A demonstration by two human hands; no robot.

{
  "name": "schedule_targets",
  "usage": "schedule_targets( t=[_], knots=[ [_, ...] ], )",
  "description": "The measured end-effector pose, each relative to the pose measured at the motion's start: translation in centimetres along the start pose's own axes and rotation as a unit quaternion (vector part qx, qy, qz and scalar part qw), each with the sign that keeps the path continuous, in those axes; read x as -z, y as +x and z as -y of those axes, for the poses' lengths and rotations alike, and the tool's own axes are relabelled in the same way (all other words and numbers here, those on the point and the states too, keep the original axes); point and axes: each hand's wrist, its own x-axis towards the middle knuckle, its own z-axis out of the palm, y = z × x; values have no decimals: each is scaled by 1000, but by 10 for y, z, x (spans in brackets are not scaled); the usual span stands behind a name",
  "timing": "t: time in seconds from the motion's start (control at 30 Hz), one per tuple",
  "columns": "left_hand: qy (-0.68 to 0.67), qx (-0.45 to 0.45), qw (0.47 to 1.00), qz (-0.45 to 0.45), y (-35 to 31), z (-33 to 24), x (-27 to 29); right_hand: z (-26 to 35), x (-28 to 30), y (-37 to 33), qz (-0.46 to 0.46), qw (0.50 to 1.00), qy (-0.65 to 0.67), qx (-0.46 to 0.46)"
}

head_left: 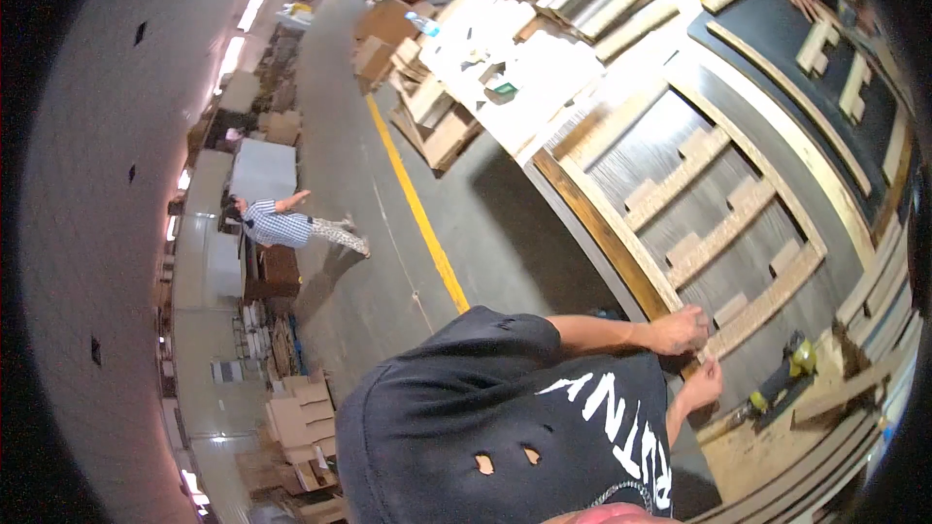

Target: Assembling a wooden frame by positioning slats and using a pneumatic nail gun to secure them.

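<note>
Pale wood strips make up the slatted frame [723, 233] lying flat on the grey desk [701, 204], with its near corner right at your two hands. Your left grip [682, 330] has its fingers curled down over that corner; you cannot tell from this view whether they clamp it or just press on it. Your right grip [701, 386] sits just beside, fingertips close together at the end of the nearest slat; anything between them is too small to tell. The frame spreads up and away from both. A yellow-green and black tool [784, 376] lies to the right of your right grip.
</note>
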Motion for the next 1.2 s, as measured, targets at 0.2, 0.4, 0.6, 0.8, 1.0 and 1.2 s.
schedule_targets(
  t=[0.2,0.4,0.6,0.8,1.0,1.2],
  knots=[
    [0,24,1000,-5,0,1,12,-2,-2,1,-3,999,33,14],
    [37,11,999,-32,-4,5,-3,-1,4,1,1,999,19,31],
    [20,22,999,-17,-8,9,5,13,2,-2,2,1000,-3,16],
    [31,14,999,-25,8,5,35,26,-5,-8,0,1000,18,2],
    [159,-205,964,-64,98,8,27,7,5,-7,-20,999,-17,-21],
    [-87,-258,960,70,139,50,-16,26,8,-16,-24,994,100,-29]
  ],
)
